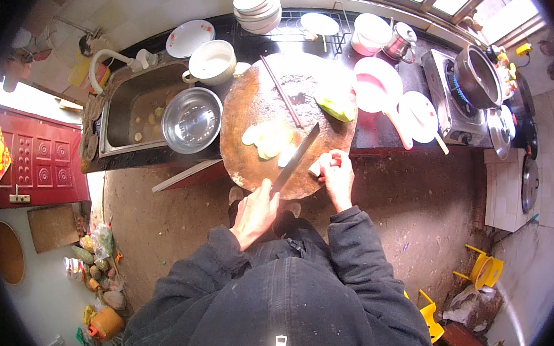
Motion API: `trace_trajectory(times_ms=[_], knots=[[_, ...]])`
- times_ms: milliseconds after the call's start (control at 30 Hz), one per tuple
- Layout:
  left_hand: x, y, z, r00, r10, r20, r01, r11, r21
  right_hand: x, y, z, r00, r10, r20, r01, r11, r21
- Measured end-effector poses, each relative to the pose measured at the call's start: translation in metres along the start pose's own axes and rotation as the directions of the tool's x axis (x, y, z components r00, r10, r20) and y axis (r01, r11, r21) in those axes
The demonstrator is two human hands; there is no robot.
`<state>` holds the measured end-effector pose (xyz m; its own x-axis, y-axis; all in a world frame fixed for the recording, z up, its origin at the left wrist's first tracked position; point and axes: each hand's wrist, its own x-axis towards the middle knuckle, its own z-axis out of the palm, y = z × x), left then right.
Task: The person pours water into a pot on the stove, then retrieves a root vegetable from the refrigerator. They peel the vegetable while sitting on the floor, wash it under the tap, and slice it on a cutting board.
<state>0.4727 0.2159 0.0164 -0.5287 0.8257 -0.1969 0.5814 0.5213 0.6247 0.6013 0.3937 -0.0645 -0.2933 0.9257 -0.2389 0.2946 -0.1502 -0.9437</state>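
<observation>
My left hand (257,212) grips a kitchen knife (298,156), its blade slanting up and away to the right over a thick round wooden chopping board (244,96). Against the board's near right part, my right hand (338,176) pinches a small pale vegetable piece (315,168); the fingers hide some of it. Pale yellowish slices (272,138) lie in a heap left of the blade. Farther back on the board are a pair of dark chopsticks (281,92) and a green vegetable (335,107), washed out by glare.
A metal bowl (192,120) sits between the board and the sink (131,114). Right of the board are a pink handled pan (377,86), a white plate (418,116) and a gas stove (439,90). On its blue flame stands a dark pot (479,77). Stacked bowls (257,10) stand behind.
</observation>
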Motion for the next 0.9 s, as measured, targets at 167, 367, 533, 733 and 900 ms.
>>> trace_trajectory(times_ms=[167,367,533,733,900], knots=[[-0.004,0.020,-0.004,0.995,0.039,0.090,-0.041,0.999,0.025,-0.003,0.008,-0.004,0.997,0.007,0.083,-0.012,0.998,0.064],[-0.007,0.029,-0.008,0.993,0.117,0.020,-0.118,0.993,0.028,0.002,0.015,-0.004,0.997,-0.025,0.071,0.020,0.997,0.070],[-0.004,0.026,0.011,0.990,0.103,0.096,-0.118,0.981,0.157,-0.001,0.018,-0.006,0.999,-0.013,0.051,0.013,1.000,0.014],[0.005,0.019,0.024,0.988,0.135,0.082,-0.147,0.974,0.170,-0.003,0.014,0.001,0.952,-0.296,-0.080,0.255,0.910,-0.328],[0.012,0.011,0.008,0.990,0.107,0.087,-0.115,0.990,0.086,-0.009,0.008,-0.013,1.000,-0.020,0.008,0.021,0.997,-0.072]])
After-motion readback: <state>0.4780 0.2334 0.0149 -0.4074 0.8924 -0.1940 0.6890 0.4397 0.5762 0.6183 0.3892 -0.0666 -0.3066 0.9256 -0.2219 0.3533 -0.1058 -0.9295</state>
